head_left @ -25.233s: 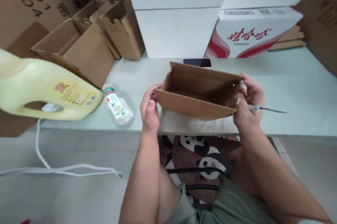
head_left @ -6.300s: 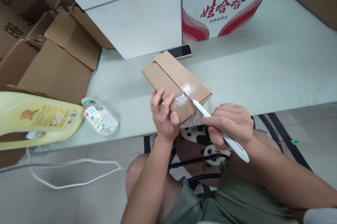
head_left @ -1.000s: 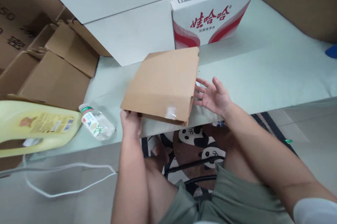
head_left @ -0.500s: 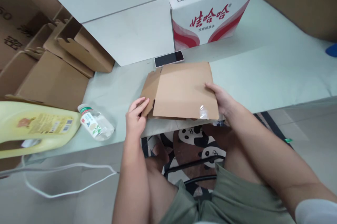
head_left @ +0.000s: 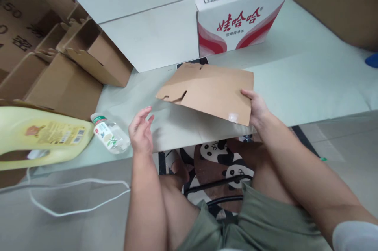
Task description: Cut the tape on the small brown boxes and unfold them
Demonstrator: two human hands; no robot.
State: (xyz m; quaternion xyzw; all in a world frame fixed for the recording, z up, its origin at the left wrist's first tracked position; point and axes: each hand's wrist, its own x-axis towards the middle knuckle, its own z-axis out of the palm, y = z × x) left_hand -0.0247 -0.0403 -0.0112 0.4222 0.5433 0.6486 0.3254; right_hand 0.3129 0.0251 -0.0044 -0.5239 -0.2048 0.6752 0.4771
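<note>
A flattened cardboard box (head_left: pixel 217 89), brown with slotted flaps and a bit of clear tape near one corner, is tilted above the table's front part. My right hand (head_left: pixel 257 107) grips its right edge, thumb on top and the other fingers hidden beneath. Off the cardboard's left end, my left hand (head_left: pixel 141 131) hangs in the air with bent fingers apart, holding nothing. Behind the cardboard lies a flat dark-faced device (head_left: pixel 192 62), mostly covered by it.
White boxes (head_left: pixel 153 34) and a red-and-white carton (head_left: pixel 242 19) stand at the back. Upright cardboard boxes (head_left: pixel 66 82) fill the left. A clear bottle (head_left: pixel 110 133) and a yellow jug (head_left: pixel 47 137) lie near the front left edge. A white cable (head_left: pixel 85 182) hangs below.
My left hand has let go of the cardboard and moved left. The cardboard's left end has risen and its flap lies flatter, while my right hand keeps hold and has shifted slightly right.
</note>
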